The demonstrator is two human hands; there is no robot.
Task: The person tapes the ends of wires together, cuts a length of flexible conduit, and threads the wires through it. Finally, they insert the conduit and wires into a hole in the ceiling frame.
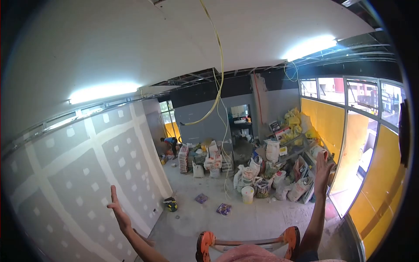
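Observation:
Both of my hands are raised and hold nothing. On the left side, my left hand (118, 211) is in front of the patched grey wall panel (94, 161), its fingers stretched out. My right hand (323, 174) points upward on the right, fingers extended, in front of the heaped sacks and the yellow panels (322, 126). Below and between my arms is an orange-ended frame (248, 241), which looks like the top of a ladder. Part of my pinkish clothing shows over its near edge.
Yellow cables (221, 70) hang from the ceiling at the centre. Filled sacks (301, 188), a white bucket (248, 194) and a dark bucket (171, 204) stand on the floor. A person (171, 143) bends near the far wall. Lit tubes (310, 48) are overhead.

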